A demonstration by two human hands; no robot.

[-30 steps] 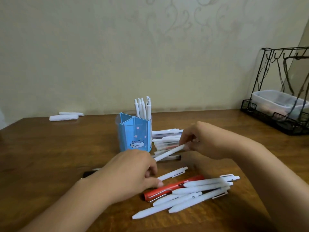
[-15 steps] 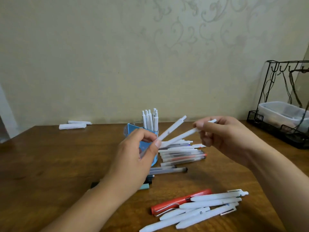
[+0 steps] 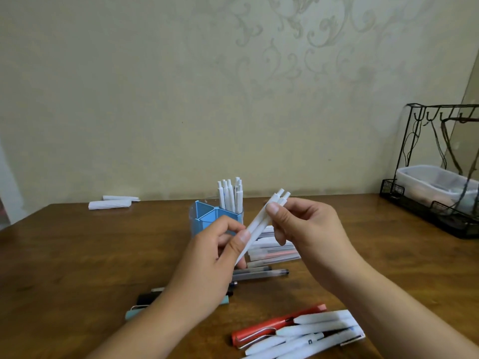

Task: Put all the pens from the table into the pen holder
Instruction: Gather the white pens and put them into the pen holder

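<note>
Two white pens held over the table (image 3: 77, 255)
My left hand (image 3: 207, 260) and right hand (image 3: 305, 229) both pinch two white pens (image 3: 261, 224), side by side, tilted, just in front of the blue pen holder (image 3: 207, 218); more pens (image 3: 298, 332) lie near me

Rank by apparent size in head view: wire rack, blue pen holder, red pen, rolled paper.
1. wire rack
2. blue pen holder
3. red pen, nearer the camera, so unsure against the holder
4. rolled paper
</note>
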